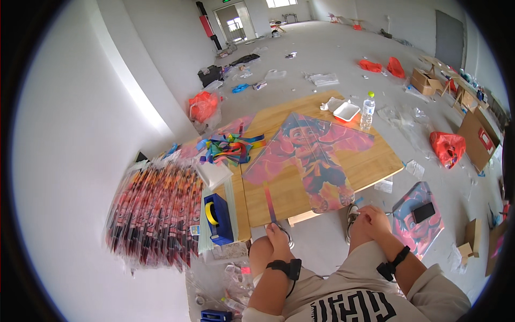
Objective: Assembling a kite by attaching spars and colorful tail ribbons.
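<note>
A printed kite with a cartoon figure and pink wings lies spread on the wooden table. A narrow red-to-blue ribbon runs from its left side to the table's near edge. The ribbon's end meets the closed fingertips of my left hand, by my left knee. My right hand rests on my right knee with its fingers curled in, and nothing shows in it. Left of the kite is a heap of rainbow ribbons. A blue tape dispenser with a yellow roll stands at the table's left.
A thick row of plastic-wrapped printed packs hangs at the left. At the table's far right are a water bottle and a white tray. A phone lies on a printed piece at right. Cardboard boxes and red bags litter the floor.
</note>
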### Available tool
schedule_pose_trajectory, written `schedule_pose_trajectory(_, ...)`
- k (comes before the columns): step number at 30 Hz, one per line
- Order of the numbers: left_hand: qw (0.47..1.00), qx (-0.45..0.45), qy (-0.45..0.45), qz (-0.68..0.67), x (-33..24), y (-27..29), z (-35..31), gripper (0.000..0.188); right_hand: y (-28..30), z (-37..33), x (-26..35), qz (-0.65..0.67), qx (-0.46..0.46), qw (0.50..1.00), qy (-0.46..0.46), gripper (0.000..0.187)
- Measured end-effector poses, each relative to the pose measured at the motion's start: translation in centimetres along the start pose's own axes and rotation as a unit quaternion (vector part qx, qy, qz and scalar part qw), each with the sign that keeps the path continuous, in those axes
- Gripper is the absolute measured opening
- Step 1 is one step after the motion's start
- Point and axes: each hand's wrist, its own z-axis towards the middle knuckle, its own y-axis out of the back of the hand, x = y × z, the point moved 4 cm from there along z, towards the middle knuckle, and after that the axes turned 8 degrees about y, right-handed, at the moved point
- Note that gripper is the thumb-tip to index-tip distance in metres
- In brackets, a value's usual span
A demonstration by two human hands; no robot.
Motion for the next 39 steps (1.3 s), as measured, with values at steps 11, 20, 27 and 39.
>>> schedule_pose_trajectory(11,0.998,-0.053,-0.018,0.031,2.5,0.8,1.2,0.049,1.5,-1.5,-2.0,0.071,-0.019,0.995,-0.074,0.022)
schedule_pose_trajectory(20,0.886,0.020,-0.356,0.297,-14.3,-4.6,-3.7,0.038,1.7,-1.8,-1.8,-0.021,-0.036,0.999,-0.016,0.017)
schedule_pose_trajectory(27,0.648,0.095,-0.388,0.649,-15.6,-8.5,6.1,0.046,2.0,-0.8,-3.5,-0.017,-0.024,0.999,-0.028,0.015)
schedule_pose_trajectory(39,0.578,0.135,-0.345,0.727,-13.8,-9.7,10.0,0.061,2.2,0.1,-4.2,-0.010,-0.031,0.997,-0.068,0.016)
